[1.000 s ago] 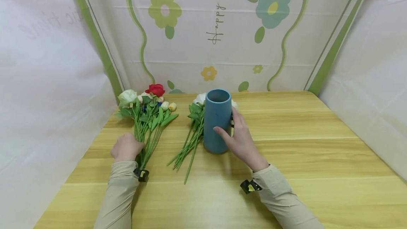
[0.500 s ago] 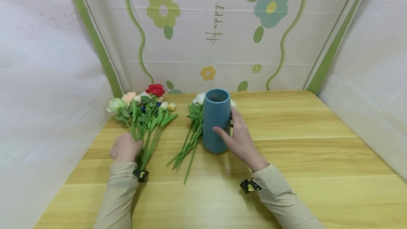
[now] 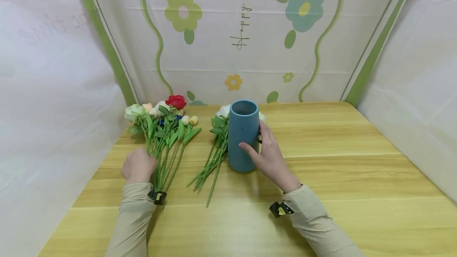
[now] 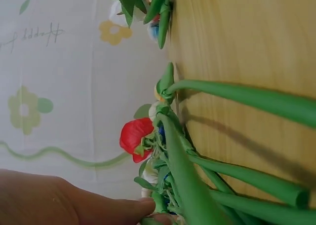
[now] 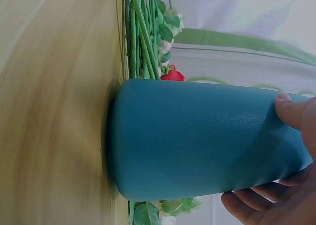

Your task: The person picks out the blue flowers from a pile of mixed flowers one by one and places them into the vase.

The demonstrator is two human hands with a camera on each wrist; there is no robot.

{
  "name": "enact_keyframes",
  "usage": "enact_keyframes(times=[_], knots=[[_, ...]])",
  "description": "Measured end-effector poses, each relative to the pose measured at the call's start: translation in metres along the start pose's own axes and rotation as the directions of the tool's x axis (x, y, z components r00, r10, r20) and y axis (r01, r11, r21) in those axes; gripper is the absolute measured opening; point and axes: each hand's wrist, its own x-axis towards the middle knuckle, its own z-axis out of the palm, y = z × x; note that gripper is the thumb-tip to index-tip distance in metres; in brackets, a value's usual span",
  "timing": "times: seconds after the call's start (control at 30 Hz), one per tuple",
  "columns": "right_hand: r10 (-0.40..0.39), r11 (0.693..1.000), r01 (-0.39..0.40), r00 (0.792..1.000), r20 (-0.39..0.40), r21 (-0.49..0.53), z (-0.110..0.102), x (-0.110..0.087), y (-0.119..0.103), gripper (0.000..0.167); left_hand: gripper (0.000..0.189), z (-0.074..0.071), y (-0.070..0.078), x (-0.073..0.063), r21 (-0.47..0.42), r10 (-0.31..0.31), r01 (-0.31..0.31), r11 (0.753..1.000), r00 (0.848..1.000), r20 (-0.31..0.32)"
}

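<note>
A blue vase [image 3: 243, 142] stands upright on the table. My right hand [image 3: 269, 158] holds its right side, the thumb across the front and the fingers round the side, as the right wrist view also shows. At the left, my left hand [image 3: 139, 165] is at the stems of a bunch of artificial flowers [image 3: 162, 134]. In the left wrist view its thumb [image 4: 140, 206] and a finger pinch a green stem, partly cut off by the frame's edge. The bunch carries a red flower [image 3: 176, 101], a pale green flower [image 3: 134, 112] and cream tulips [image 3: 189, 120].
A second bunch, with white flowers [image 3: 223, 111] and green stems [image 3: 210, 167], lies behind and left of the vase. The wooden table [image 3: 339, 169] ends at a printed cloth backdrop [image 3: 214, 50]. White cloth walls [image 3: 53, 90] flank both sides.
The pale green flower has swung left, then slightly back right. A peach flower came into view beside it and is now partly covered. My left hand has shifted slightly left; the right hand stays.
</note>
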Motion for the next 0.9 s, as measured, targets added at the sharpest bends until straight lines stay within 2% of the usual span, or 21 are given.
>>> enact_keyframes(times=[0.23,0.37,0.47,0.67,0.8,0.9], knots=[[0.01,1.0,-0.01,1.0,0.003,0.002,0.0,-0.001,0.0,0.087,0.042,-0.002,0.006,-0.003,-0.057,0.023,-0.03,0.998,0.994,-0.11],[0.018,1.0,-0.018,1.0,0.007,0.001,0.0,-0.001,0.0,0.087,0.032,-0.002,0.009,-0.005,-0.089,0.059,-0.077,0.993,0.98,-0.19],[0.021,1.0,-0.021,1.0,0.008,-0.001,0.0,-0.001,-0.001,0.087,0.026,-0.003,0.012,-0.007,-0.111,0.085,-0.116,0.987,0.965,-0.25],[0.017,1.0,-0.017,1.0,0.006,0.001,0.001,0.0,0.0,0.087,0.025,-0.002,0.019,-0.01,-0.145,0.125,-0.188,0.971,0.924,-0.362],[0.009,1.0,-0.01,1.0,0.007,0.005,0.001,0.0,0.001,0.087,0.025,0.001,0.025,-0.014,-0.15,0.186,-0.267,0.952,0.893,-0.41],[0.006,1.0,-0.006,1.0,0.003,0.006,0.001,0.0,0.001,0.087,0.023,0.004,0.031,-0.016,-0.154,0.259,-0.349,0.924,0.871,-0.418]])
